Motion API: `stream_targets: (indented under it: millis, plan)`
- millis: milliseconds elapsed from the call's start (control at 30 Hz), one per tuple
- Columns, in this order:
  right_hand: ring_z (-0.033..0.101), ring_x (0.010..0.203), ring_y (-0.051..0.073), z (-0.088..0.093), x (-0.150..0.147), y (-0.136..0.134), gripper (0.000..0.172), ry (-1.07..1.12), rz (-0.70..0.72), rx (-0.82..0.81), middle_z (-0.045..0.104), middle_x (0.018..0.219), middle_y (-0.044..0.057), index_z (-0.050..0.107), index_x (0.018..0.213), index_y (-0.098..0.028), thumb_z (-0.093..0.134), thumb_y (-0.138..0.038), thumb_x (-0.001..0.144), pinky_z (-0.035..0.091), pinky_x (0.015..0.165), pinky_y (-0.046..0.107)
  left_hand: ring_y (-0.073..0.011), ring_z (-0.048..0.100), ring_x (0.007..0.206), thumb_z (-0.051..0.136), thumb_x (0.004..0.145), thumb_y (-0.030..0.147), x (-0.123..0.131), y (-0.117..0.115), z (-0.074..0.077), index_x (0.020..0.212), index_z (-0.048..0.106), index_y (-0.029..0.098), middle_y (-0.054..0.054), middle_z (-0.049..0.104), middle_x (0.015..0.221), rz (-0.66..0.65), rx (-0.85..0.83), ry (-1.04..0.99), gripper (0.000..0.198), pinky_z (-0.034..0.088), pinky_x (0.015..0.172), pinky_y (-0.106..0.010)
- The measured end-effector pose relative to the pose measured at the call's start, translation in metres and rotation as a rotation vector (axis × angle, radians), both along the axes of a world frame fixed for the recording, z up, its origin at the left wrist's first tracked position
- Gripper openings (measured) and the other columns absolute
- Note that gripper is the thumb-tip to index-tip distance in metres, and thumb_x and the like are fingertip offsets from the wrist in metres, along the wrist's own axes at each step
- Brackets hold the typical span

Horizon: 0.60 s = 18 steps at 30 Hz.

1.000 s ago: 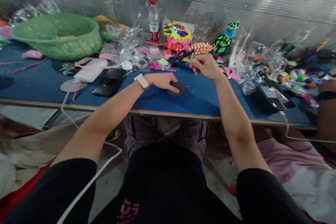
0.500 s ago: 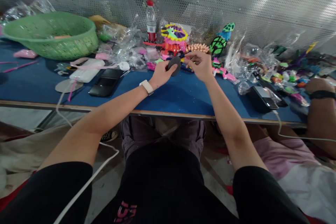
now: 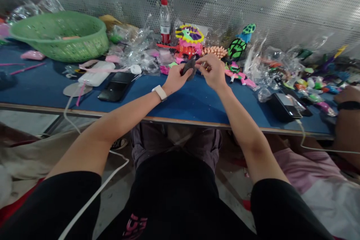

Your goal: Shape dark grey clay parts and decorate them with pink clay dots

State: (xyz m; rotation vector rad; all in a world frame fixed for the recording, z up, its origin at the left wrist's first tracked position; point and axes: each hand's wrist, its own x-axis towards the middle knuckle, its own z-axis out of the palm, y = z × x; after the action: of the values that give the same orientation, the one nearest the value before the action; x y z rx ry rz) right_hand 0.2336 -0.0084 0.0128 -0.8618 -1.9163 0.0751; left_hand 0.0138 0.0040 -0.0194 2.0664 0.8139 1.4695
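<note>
My left hand (image 3: 174, 79) holds a dark grey foam disc (image 3: 189, 66) up above the blue table (image 3: 197, 101), pinched between thumb and fingers. A white watch sits on that wrist. My right hand (image 3: 211, 71) is close against the disc's right edge, fingers pinched together on it or on something small that I cannot make out. Blue-handled pliers lie just behind the hands, mostly hidden.
A green basket (image 3: 60, 35) stands at the back left. A black phone (image 3: 116, 86), white power bank (image 3: 97, 75) and cable lie left of my hands. Foam toys, plastic bags and a bottle (image 3: 165, 20) crowd the back. Another person's arm (image 3: 347, 108) rests at right.
My left hand lifted the grey disc off the table and raised it toward my right hand. Both hands have come together, and the disc is now turned more edge-on.
</note>
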Motion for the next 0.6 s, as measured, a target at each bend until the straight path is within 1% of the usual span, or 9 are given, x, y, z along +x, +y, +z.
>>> stream_targets:
  millis: [100,200,300,367,500,600]
  plan:
    - [0.084,0.109,0.029,0.001,-0.004,-0.005,0.035,-0.032,-0.015,0.006,0.085,0.124,0.01,0.085,0.119,-0.029,0.071,-0.061,0.117,0.075,0.098,0.049,-0.0197,0.065,0.07,0.077,0.112,0.058,-0.001,-0.003,0.003,0.081,0.065,0.024,-0.003,0.071,0.075,-0.008,-0.002,0.023,0.046,0.055,0.07,-0.036]
    - [0.084,0.11,0.03,0.004,-0.009,-0.012,0.031,-0.027,-0.031,-0.018,0.086,0.126,0.009,0.085,0.121,-0.03,0.071,-0.057,0.117,0.075,0.1,0.051,-0.0197,0.065,0.07,0.076,0.113,0.053,0.0,-0.005,0.005,0.08,0.065,0.025,-0.004,0.071,0.075,-0.02,0.011,0.02,0.045,0.054,0.07,-0.037]
    - [0.082,0.112,0.031,0.006,-0.013,-0.017,0.022,0.022,-0.021,-0.045,0.086,0.12,0.007,0.085,0.111,-0.033,0.078,-0.054,0.113,0.073,0.101,0.052,-0.0191,0.064,0.069,0.074,0.114,0.049,0.0,-0.007,0.008,0.079,0.064,0.025,-0.004,0.071,0.074,-0.026,0.003,0.022,0.044,0.053,0.068,-0.037]
    - [0.081,0.112,0.032,0.006,-0.015,-0.018,0.02,0.065,-0.004,-0.064,0.085,0.117,0.007,0.084,0.103,-0.034,0.083,-0.053,0.109,0.073,0.102,0.053,-0.0187,0.062,0.068,0.074,0.113,0.048,0.0,-0.009,0.009,0.077,0.063,0.025,-0.003,0.07,0.072,-0.02,-0.007,0.034,0.044,0.052,0.067,-0.036]
    - [0.08,0.108,0.031,0.005,-0.018,-0.019,0.027,0.117,-0.004,-0.061,0.084,0.111,0.006,0.083,0.095,-0.032,0.085,-0.057,0.106,0.072,0.098,0.052,-0.0183,0.062,0.069,0.073,0.113,0.041,0.001,-0.013,0.011,0.078,0.064,0.024,-0.003,0.07,0.072,-0.027,-0.022,0.053,0.04,0.05,0.066,-0.034]
    - [0.079,0.105,0.031,0.004,-0.019,-0.018,0.034,0.137,-0.012,-0.023,0.084,0.106,0.006,0.083,0.092,-0.032,0.086,-0.063,0.105,0.072,0.096,0.05,-0.0176,0.06,0.068,0.074,0.111,0.032,0.002,-0.015,0.013,0.074,0.06,0.024,-0.001,0.066,0.07,-0.01,-0.018,0.077,0.04,0.048,0.067,-0.034]
